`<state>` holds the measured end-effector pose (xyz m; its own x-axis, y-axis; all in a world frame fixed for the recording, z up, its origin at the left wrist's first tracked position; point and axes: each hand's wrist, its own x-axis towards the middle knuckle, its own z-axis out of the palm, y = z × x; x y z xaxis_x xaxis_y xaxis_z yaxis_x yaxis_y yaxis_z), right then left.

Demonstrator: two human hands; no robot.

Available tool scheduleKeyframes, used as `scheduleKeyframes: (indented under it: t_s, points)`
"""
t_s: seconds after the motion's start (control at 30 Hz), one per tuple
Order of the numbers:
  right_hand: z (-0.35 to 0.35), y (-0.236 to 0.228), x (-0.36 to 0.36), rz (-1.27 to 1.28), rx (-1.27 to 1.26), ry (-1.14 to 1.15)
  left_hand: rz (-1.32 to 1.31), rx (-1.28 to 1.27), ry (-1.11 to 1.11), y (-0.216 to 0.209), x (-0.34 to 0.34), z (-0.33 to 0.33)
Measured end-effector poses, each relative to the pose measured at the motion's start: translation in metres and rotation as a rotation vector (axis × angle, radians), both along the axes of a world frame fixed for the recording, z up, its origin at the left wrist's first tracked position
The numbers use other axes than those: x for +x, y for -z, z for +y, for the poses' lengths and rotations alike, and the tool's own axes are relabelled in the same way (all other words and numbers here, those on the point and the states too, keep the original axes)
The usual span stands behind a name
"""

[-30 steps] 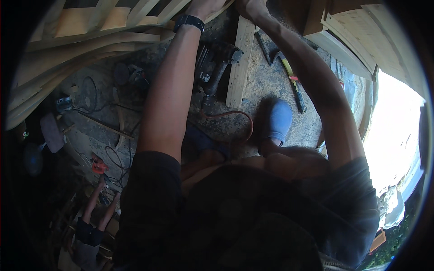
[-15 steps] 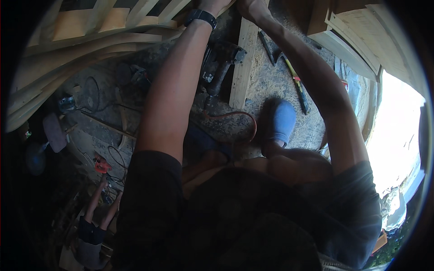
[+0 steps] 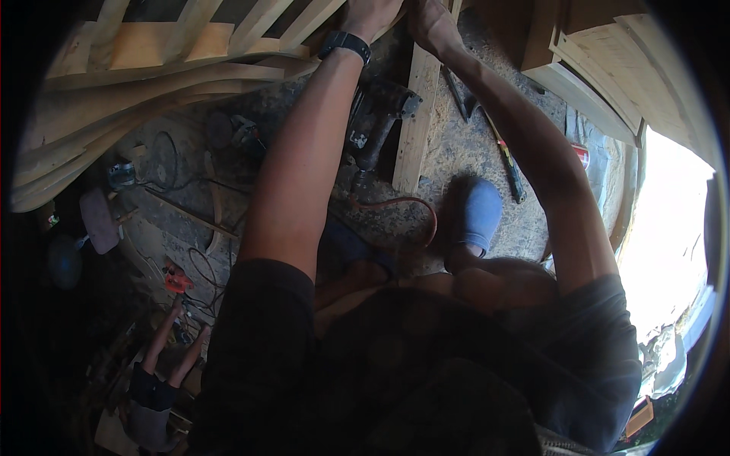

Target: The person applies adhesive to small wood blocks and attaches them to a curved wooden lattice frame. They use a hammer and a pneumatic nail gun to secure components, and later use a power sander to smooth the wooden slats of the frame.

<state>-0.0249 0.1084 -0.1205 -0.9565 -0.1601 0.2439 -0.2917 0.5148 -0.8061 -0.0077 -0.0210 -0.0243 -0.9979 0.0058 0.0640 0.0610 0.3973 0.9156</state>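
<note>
Both my arms reach forward to the top edge of the view. My left hand [image 3: 372, 17], with a dark watch on its wrist, is beside the slatted wooden frame [image 3: 171, 72]. My right hand [image 3: 435, 29] is close to its right, above the upper end of a pale wooden board [image 3: 414, 129]. The picture's edge cuts off the fingers of both, so whatever they hold or touch cannot be made out. Below my left hand, left of the board, is a dark nail gun [image 3: 380, 114] with a reddish hose [image 3: 407, 201].
A yellow-and-dark-handled hammer [image 3: 511, 167] lies on the dusty floor, right of my blue shoe [image 3: 480, 209]. A wooden cabinet-like piece [image 3: 589, 83] stands at the far right. Cables and a red power tool [image 3: 177, 280] lie left, near another person [image 3: 156, 395].
My hands have shifted slightly right. The floor and the things on it appear a little lower and further right in the view.
</note>
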Motion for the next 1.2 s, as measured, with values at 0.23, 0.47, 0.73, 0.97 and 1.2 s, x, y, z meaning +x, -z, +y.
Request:
scheduleKeyframes:
  t_s: [0.23,0.47,0.73,0.97,1.2]
  points:
    - [0.009,0.011,-0.015,0.246,0.04,-0.006,-0.224,0.506,0.016,0.027,-0.019,0.009]
    - [-0.004,-0.001,-0.006,0.044,0.029,0.003,0.504,-0.713,0.227,0.026,-0.011,-0.023]
    - [0.0,0.007,-0.024,0.061,0.163,-0.031,0.461,-0.885,0.133,-0.004,-0.003,-0.007]
    - [-0.008,-0.04,0.012,-0.164,-0.091,-0.037,-0.069,-0.15,0.012,-0.018,0.001,-0.014]
    - [-0.008,-0.031,0.005,-0.252,-0.016,0.09,-0.224,0.4,0.06,-0.002,0.0,-0.002]
